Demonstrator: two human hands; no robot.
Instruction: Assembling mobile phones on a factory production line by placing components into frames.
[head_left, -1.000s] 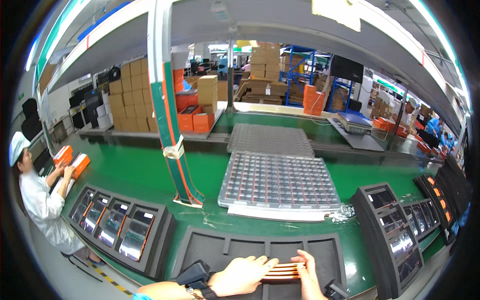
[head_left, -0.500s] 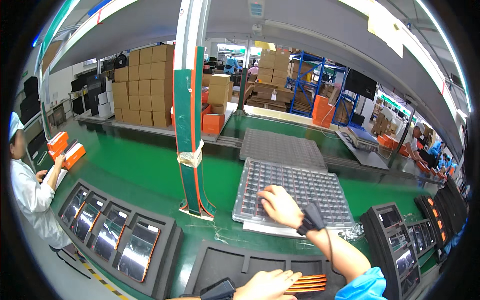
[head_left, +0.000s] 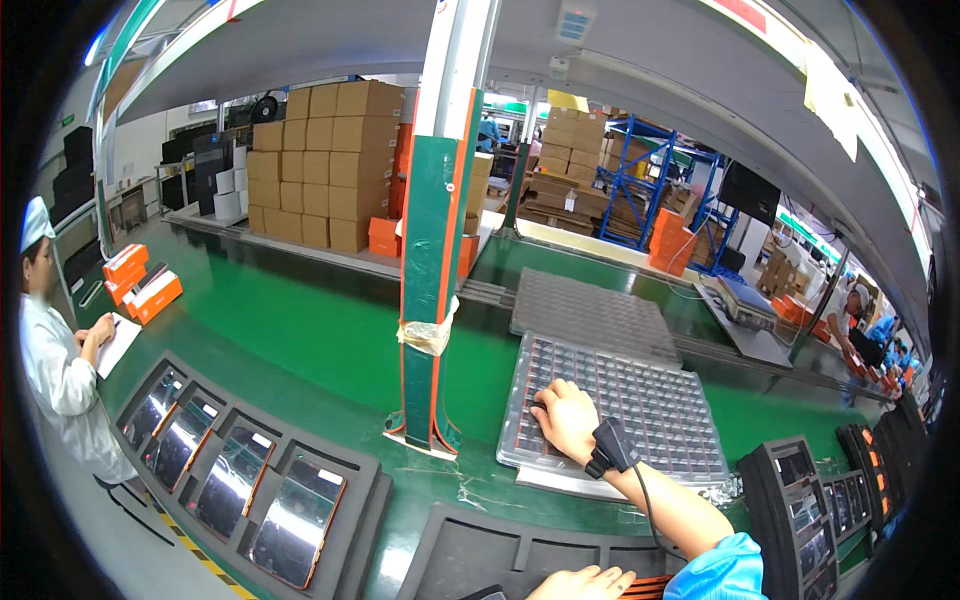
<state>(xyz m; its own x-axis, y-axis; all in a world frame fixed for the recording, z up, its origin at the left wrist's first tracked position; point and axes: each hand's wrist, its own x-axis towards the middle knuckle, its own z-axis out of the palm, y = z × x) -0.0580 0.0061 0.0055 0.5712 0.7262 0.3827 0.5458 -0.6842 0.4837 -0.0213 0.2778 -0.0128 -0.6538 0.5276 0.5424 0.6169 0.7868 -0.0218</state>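
My right hand reaches over a clear plastic tray of many small cells. Its fingers are bent together at the tray's left part, and what they pinch is too small or hidden to make out. At the bottom edge my left hand is closed around the ends of several thin, orange-edged phones, held side by side. Part of this hand is cut off by the picture's edge. Beneath it lies a black foam tray with shallow recesses.
To the left, another foam tray holds several phones. A grey cell tray lies behind the clear one. A green post rises from the bench. Stacked foam trays stand at right. Another person works at far left.
The view has shifted, so the scene sits further right and the left hand lower in the picture. My right hand stays at the clear tray, its fingers now more bent together.
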